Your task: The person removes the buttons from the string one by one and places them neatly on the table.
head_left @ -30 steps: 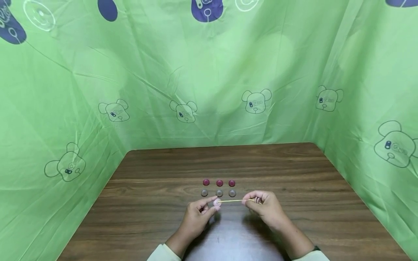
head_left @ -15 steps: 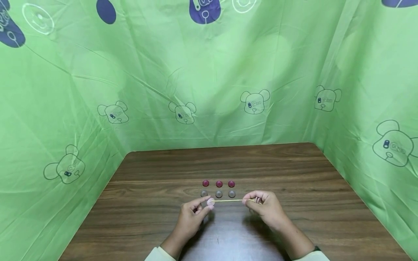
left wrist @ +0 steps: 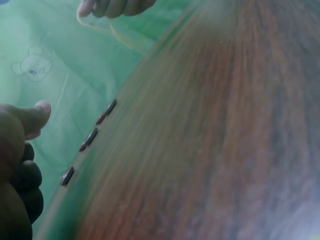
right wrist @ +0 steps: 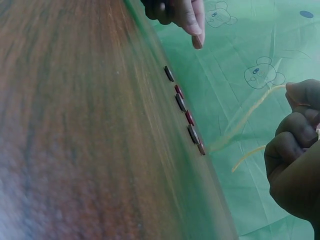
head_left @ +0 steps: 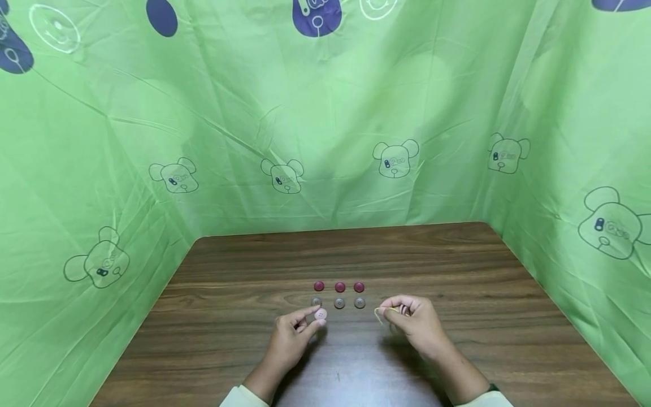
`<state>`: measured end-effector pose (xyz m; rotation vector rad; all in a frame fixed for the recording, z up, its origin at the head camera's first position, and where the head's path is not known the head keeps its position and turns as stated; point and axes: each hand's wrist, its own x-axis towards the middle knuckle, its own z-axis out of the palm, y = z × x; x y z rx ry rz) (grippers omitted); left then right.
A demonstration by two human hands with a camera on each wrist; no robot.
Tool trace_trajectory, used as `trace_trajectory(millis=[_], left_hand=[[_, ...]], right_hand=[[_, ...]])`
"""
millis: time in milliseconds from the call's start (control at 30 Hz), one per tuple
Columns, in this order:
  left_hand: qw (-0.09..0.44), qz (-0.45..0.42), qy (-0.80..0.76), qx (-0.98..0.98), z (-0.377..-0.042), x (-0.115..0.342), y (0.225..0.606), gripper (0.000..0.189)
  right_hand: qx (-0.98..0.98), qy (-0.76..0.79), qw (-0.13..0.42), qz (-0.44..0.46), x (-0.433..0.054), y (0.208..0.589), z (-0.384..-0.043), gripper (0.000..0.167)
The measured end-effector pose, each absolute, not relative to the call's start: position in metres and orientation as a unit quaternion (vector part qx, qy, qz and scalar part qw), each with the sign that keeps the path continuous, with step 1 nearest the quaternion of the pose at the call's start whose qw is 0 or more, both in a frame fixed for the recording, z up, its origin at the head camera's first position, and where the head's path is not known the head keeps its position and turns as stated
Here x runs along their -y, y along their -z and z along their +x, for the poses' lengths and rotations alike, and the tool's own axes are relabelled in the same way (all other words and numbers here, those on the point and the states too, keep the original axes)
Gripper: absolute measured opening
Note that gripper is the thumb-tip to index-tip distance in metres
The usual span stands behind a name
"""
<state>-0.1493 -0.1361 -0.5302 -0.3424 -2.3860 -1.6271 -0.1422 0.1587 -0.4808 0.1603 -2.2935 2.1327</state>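
Observation:
Between the thumb and index fingertip of my left hand (head_left: 289, 340), a round pale pink button (head_left: 320, 314) is held up just above the table. My right hand (head_left: 416, 323) pinches a thin yellow string (head_left: 378, 316), whose free end droops from the fingertips, apart from the button. Something pale pink shows among the curled right fingers; its kind is hard to make out. In the right wrist view two lengths of the yellow string (right wrist: 252, 107) hang from that hand. The left wrist view does not show the pink button.
Beyond the hands lie two short rows of buttons: dark red ones (head_left: 339, 287) at the back and grey-brown ones (head_left: 339, 303) in front. They rest on a brown wood-grain table (head_left: 244, 265). Green printed cloth (head_left: 335, 113) encloses the back and sides.
My left hand has moved left with the pink button. The string, earlier stretched taut from the button to my right hand, has come away and hangs loose. The right hand has barely moved.

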Motion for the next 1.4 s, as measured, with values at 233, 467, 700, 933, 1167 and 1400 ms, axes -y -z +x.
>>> trace_trajectory(millis=[233, 467, 700, 933, 1167, 1400], left_hand=[[0.149, -0.113, 0.48, 0.857, -0.154, 0.142, 0.531, 0.031], [0.123, -0.09, 0.444, 0.883, -0.156, 0.144, 0.531, 0.029], [0.117, -0.096, 0.438, 0.886, -0.156, 0.146, 0.533, 0.029], [0.138, -0.099, 0.419, 0.892, -0.161, 0.148, 0.538, 0.027], [0.145, -0.09, 0.397, 0.902, -0.161, 0.151, 0.539, 0.028], [0.117, -0.084, 0.379, 0.914, -0.158, 0.152, 0.539, 0.032]], right_hand=[[0.727, -0.685, 0.001, 0.051, -0.159, 0.479, -0.141, 0.017], [0.727, -0.685, -0.006, 0.045, -0.159, 0.48, -0.143, 0.016], [0.725, -0.686, -0.003, 0.062, -0.161, 0.48, -0.143, 0.018], [0.726, -0.684, -0.005, 0.069, -0.162, 0.48, -0.144, 0.02], [0.726, -0.685, -0.009, 0.069, -0.161, 0.479, -0.142, 0.021], [0.72, -0.691, -0.016, 0.066, -0.16, 0.48, -0.143, 0.019]])
